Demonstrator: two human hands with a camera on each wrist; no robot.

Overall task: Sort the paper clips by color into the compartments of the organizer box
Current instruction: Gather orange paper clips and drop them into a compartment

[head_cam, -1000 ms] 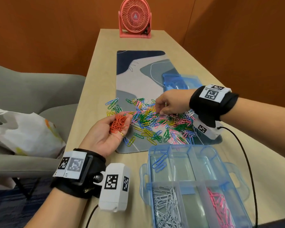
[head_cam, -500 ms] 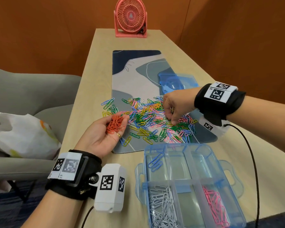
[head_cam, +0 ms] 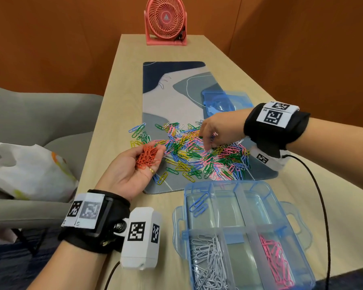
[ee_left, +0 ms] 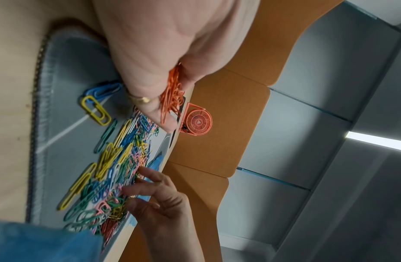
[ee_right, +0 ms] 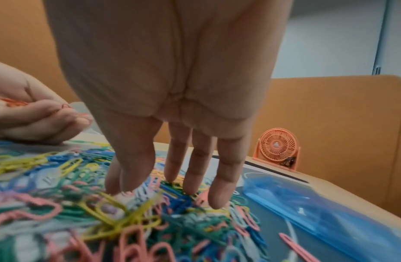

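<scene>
A heap of mixed coloured paper clips (head_cam: 197, 155) lies on the desk mat (head_cam: 176, 97). My left hand (head_cam: 134, 164) is palm up at the heap's left edge, its fingers curled around a bunch of orange paper clips (head_cam: 148, 156), also seen in the left wrist view (ee_left: 172, 94). My right hand (head_cam: 212, 135) hovers over the heap, its straight fingers (ee_right: 195, 173) pointing down and touching the clips. The clear blue organizer box (head_cam: 224, 183) stands in front of the mat. It holds blue clips (head_cam: 198, 204), white clips (head_cam: 208, 260) and pink clips (head_cam: 275, 262) in separate compartments.
The box's blue lid (head_cam: 224, 101) lies on the mat's right side beyond the heap. A pink fan (head_cam: 166, 19) stands at the table's far end. A grey chair with a plastic bag (head_cam: 25, 170) is at the left. A black cable (head_cam: 321, 201) runs from my right wrist.
My right hand has moved about over the heap, and its fingers now point straight down onto the clips. My left hand keeps holding the orange clips in the same spot.
</scene>
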